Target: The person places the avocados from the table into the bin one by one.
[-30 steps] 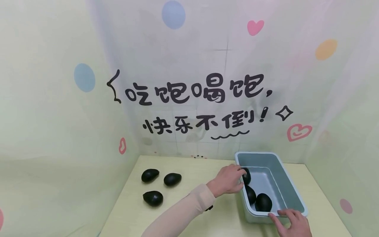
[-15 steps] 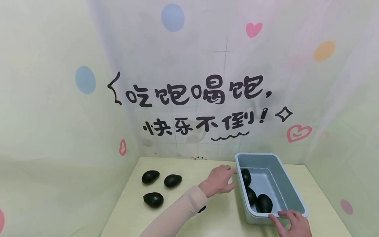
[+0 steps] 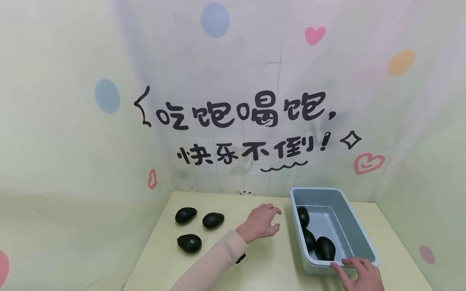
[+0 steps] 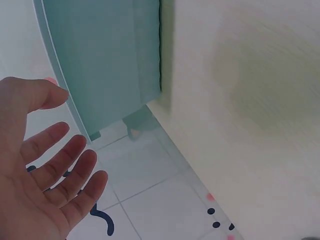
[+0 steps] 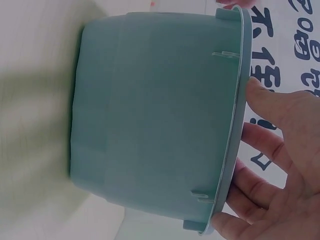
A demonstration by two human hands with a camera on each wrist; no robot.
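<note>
A grey-blue plastic bin (image 3: 358, 230) stands on the right of the table, and three dark avocados (image 3: 325, 247) lie inside it along its left wall. My left hand (image 3: 263, 220) hovers empty just left of the bin, fingers spread and relaxed; the left wrist view shows its open palm (image 4: 45, 175) beside the bin wall (image 4: 105, 60). My right hand (image 3: 358, 273) rests its fingers on the bin's near rim, and the right wrist view shows them laid against that rim (image 5: 237, 125). Three more avocados (image 3: 213, 220) lie on the table's left.
The pale green table (image 3: 262, 266) is closed in by decorated curtain walls (image 3: 233, 101) at the back and both sides. The loose avocados (image 3: 189, 243) sit near the left wall. Bare tabletop lies between them and the bin.
My left hand has let go of an avocado inside the bin and drawn back leftward over the table, fingers now spread. The right hand stays on the rim.
</note>
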